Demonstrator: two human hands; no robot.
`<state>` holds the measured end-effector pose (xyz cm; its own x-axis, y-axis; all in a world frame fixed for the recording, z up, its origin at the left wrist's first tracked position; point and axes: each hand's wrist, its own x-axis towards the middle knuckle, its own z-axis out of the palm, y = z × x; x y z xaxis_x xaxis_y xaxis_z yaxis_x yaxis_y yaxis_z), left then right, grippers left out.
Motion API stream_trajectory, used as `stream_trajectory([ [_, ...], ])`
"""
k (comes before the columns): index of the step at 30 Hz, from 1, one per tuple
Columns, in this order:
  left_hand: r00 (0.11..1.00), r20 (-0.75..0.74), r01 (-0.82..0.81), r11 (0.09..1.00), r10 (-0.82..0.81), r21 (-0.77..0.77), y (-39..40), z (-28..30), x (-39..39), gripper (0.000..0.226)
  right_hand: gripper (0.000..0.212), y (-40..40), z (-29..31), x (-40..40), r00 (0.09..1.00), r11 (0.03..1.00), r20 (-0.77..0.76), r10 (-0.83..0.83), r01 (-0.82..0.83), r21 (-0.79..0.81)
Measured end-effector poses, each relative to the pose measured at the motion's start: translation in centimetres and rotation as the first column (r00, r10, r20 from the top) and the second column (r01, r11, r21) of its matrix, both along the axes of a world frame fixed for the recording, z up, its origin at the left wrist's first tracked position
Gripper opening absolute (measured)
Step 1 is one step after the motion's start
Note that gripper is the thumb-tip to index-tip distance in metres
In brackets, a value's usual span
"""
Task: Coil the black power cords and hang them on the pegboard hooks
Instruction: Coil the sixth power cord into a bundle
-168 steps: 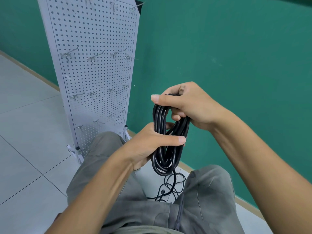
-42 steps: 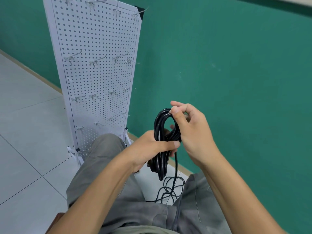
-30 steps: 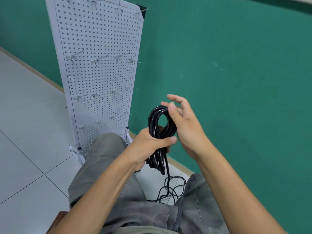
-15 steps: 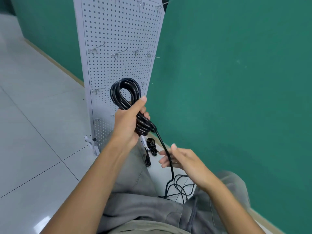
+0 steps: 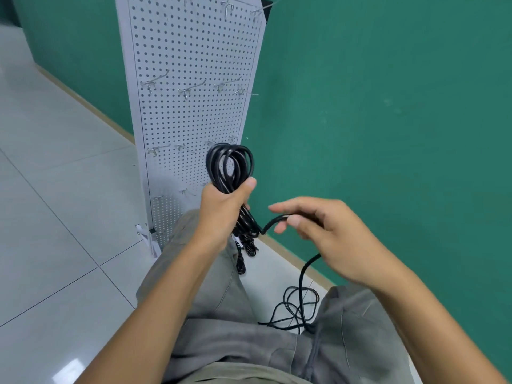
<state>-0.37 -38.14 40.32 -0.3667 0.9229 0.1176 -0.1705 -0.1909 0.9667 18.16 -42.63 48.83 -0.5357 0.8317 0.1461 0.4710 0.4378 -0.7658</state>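
Two hands are in view. A coiled bundle of black power cord [image 5: 231, 173] is gripped in the left hand [image 5: 221, 209], thumb pressed over the loops, held up in front of the white pegboard [image 5: 194, 65]. The free run of the same cord is pinched between thumb and fingers of the right hand [image 5: 327, 231], just beside the bundle. Loose slack [image 5: 297, 306] is piled on the floor [image 5: 55, 189] between the knees. Metal hooks [image 5: 191, 90] on the pegboard are bare.
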Motion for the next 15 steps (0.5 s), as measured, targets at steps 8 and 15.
stream_trajectory([
  [8,0.954,0.052,0.299,0.954,-0.296,-0.040,-1.4,0.6,3.7,0.070,0.034,1.9,0.9,-0.2,0.933,0.959,-0.219,-0.284,0.272,-0.082],
  [15,0.743,0.223,0.640,0.767,-0.631,0.038,-2.4,1.6,3.5,0.058,0.052,2.0,-0.1,0.0,0.882,0.894,-0.154,-0.444,0.448,-0.011],
])
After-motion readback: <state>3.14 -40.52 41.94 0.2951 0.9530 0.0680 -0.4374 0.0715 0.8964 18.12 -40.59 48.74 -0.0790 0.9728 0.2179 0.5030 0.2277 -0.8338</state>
